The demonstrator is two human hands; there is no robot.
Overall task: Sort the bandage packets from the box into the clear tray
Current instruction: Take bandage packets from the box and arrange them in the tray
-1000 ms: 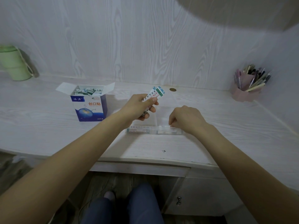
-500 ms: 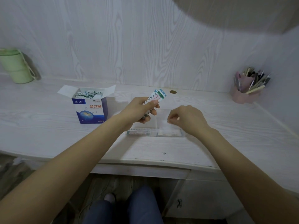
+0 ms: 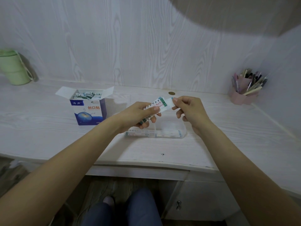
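Note:
My left hand (image 3: 138, 114) grips a small stack of white bandage packets (image 3: 158, 103) with green and red print, held above the clear tray (image 3: 182, 133). My right hand (image 3: 190, 110) pinches the far end of one packet in that stack between thumb and forefinger. The tray lies on the desk below both hands and holds packets in its left and right compartments. The open blue and white bandage box (image 3: 88, 110) stands to the left, with several more packets showing at its top.
A green lidded cup (image 3: 12, 68) stands at the desk's far left by the wall. A pink pen holder (image 3: 244, 90) full of pens sits at the far right corner. A small brass disc (image 3: 171, 93) lies near the wall. The desk's front edge runs below the tray.
My right hand rose from the tray's right compartment and took hold of the packet end in my left hand's stack. The left hand stayed roughly in place.

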